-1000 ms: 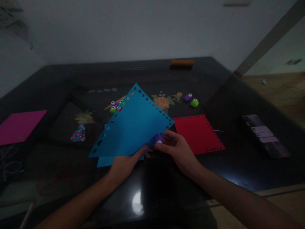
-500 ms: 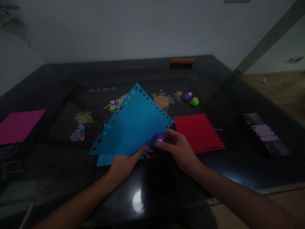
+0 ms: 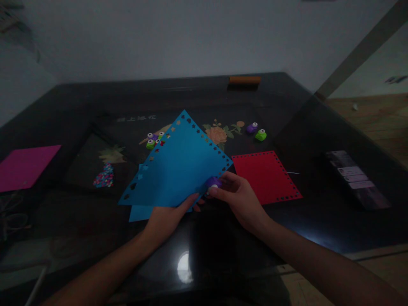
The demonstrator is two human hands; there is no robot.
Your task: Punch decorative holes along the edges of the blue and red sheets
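**Blue sheet pinched at its near corner, punch on its edge**

Left hand (image 3: pixel 165 219) closed on the near corner of the blue paper sheet (image 3: pixel 178 170), thumb on top, other fingers hidden beneath. Sheet lifted off the black table (image 3: pixel 318 140), tilted up and away from the fingers, over a second blue sheet (image 3: pixel 140 212) lying flat just below. Right hand (image 3: pixel 240 197) wrapped around a small purple punch (image 3: pixel 213 182), fingertips clamping it onto the sheet's right edge, just beside the left thumb. Rows of punched holes along the edges running away from both hands.

Probably light and thin, stiff enough to hold flat from one corner, yet quick to crease or tear along the perforated border. Best gripped on solid paper inside the holes.

Right of the right hand, a red sheet (image 3: pixel 264 174), punched along its edges. Beyond the fingers, more small punches (image 3: pixel 256 131); far left, a pink sheet (image 3: pixel 25 165).
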